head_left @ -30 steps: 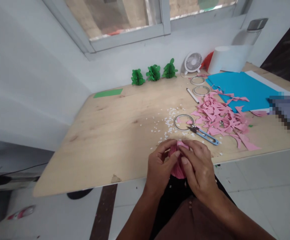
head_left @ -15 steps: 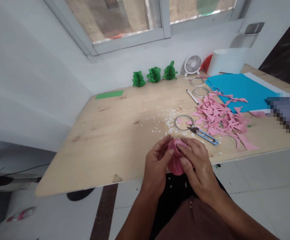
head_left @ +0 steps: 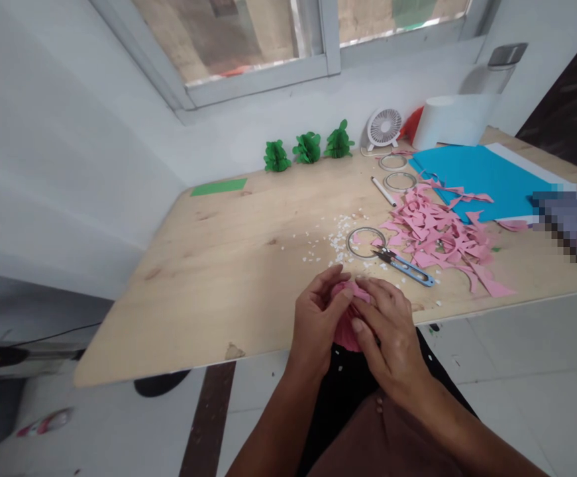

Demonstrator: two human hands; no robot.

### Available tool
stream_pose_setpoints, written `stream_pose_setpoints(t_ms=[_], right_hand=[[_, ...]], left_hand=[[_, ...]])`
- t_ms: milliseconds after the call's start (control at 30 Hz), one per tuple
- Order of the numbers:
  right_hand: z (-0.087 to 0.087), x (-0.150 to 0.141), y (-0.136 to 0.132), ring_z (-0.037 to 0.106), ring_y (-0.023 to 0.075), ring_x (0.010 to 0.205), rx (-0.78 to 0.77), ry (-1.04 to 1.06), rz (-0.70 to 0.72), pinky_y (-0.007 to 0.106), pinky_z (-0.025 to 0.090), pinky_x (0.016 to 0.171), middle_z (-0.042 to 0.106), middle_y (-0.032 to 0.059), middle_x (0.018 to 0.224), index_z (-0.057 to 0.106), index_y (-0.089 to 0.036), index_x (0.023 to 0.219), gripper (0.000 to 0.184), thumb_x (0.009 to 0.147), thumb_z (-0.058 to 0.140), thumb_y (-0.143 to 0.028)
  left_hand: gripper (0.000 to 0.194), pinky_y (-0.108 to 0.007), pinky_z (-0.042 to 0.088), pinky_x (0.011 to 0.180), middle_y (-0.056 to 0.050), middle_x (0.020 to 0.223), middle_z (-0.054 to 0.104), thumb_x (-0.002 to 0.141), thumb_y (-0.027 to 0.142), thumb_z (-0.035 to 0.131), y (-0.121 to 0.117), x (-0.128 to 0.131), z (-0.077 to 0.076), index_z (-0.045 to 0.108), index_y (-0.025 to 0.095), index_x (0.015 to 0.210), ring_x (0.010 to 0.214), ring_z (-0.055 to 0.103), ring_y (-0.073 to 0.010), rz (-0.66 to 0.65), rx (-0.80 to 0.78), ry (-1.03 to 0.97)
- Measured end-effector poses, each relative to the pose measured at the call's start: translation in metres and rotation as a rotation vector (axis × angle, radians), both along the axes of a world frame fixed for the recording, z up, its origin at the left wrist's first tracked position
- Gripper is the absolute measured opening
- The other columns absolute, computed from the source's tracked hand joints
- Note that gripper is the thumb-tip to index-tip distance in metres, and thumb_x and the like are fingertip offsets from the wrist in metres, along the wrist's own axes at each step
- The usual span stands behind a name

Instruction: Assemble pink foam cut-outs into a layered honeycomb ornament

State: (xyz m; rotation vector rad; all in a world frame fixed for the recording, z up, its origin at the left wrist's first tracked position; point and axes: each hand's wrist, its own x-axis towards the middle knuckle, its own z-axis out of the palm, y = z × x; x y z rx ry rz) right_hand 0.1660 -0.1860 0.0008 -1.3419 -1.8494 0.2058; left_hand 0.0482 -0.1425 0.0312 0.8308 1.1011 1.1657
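Observation:
Between both hands, just over the table's front edge, is a pink paper flower point(head_left: 348, 336) with layered, curled petals. My left hand point(head_left: 316, 311) is closed on its left side, thumb pressed on the top petals. My right hand point(head_left: 386, 324) grips the right side, with the fingers bent over the petals and the thumb lower down. Much of the flower is covered by my fingers. Just beyond my right hand lie blue-handled thread snips point(head_left: 410, 270) with dark blades, their tip at a thin metal ring point(head_left: 350, 250).
Pink paper scraps point(head_left: 437, 228) pile up at the right, beside blue sheets point(head_left: 487, 175). White bits point(head_left: 340, 242) are scattered mid-table. Green paper pieces point(head_left: 308, 148), a small fan point(head_left: 384, 128), a marker point(head_left: 383, 191) and a green strip point(head_left: 218, 187) lie farther back.
My left thumb has moved inward across the flower's top, and both hands have drawn closer together. The petal opening that showed before is now mostly covered. The table items stay put.

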Motion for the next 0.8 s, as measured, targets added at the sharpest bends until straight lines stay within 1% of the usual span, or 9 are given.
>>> stream_pose_setpoints(t_ms=[167,267,367,467,633,800], right_hand=[[0.000,0.001,0.000,0.041,0.0319,0.124,0.006,-0.043,-0.008,0.055,0.038,0.097,0.053,0.0132,0.131,0.061,-0.019,0.117,0.029,0.091,0.047,-0.024],[0.002,0.000,-0.001,0.040,0.0322,0.124,0.007,-0.055,-0.004,0.055,0.038,0.097,0.052,0.0146,0.132,0.061,-0.017,0.116,0.030,0.091,0.047,-0.023],[0.003,-0.001,-0.001,0.039,0.0327,0.124,0.021,-0.063,-0.002,0.055,0.037,0.097,0.052,0.0157,0.131,0.063,-0.015,0.113,0.028,0.091,0.048,-0.022],[0.003,-0.002,-0.001,0.040,0.0330,0.123,0.029,-0.068,-0.001,0.055,0.038,0.096,0.053,0.0155,0.130,0.064,-0.015,0.111,0.027,0.090,0.048,-0.023],[0.001,-0.002,0.001,0.042,0.0326,0.123,0.010,-0.044,0.008,0.056,0.039,0.095,0.055,0.0142,0.129,0.062,-0.018,0.116,0.030,0.090,0.049,-0.023],[-0.001,-0.002,0.003,0.043,0.0316,0.122,0.010,0.002,0.025,0.056,0.038,0.096,0.055,0.0129,0.129,0.063,-0.020,0.115,0.029,0.090,0.048,-0.022]], left_hand=[[0.038,-0.034,0.048,0.093,-0.009,0.109,0.069,0.076,0.018,0.060,-0.002,-0.003,0.001,0.063,0.017,0.114,0.101,0.064,-0.0193,-0.013,0.066,0.103],[0.042,-0.034,0.048,0.094,-0.009,0.110,0.069,0.078,0.016,0.055,0.000,-0.006,0.000,0.059,0.016,0.120,0.103,0.064,-0.0191,-0.043,0.111,0.188],[0.049,-0.033,0.048,0.094,-0.010,0.113,0.068,0.078,0.014,0.055,0.003,-0.008,-0.002,0.053,0.017,0.127,0.105,0.063,-0.0191,-0.058,0.148,0.221],[0.052,-0.034,0.050,0.092,-0.011,0.116,0.066,0.077,0.012,0.056,0.004,-0.008,-0.003,0.050,0.017,0.129,0.104,0.064,-0.0194,-0.062,0.160,0.215],[0.056,-0.033,0.052,0.090,-0.011,0.116,0.065,0.073,0.012,0.062,0.004,-0.009,-0.005,0.051,0.018,0.128,0.100,0.065,-0.0191,-0.053,0.144,0.177],[0.056,-0.035,0.054,0.087,-0.011,0.112,0.067,0.070,0.012,0.066,0.005,-0.012,-0.006,0.055,0.018,0.124,0.095,0.067,-0.0199,-0.014,0.136,0.138]])
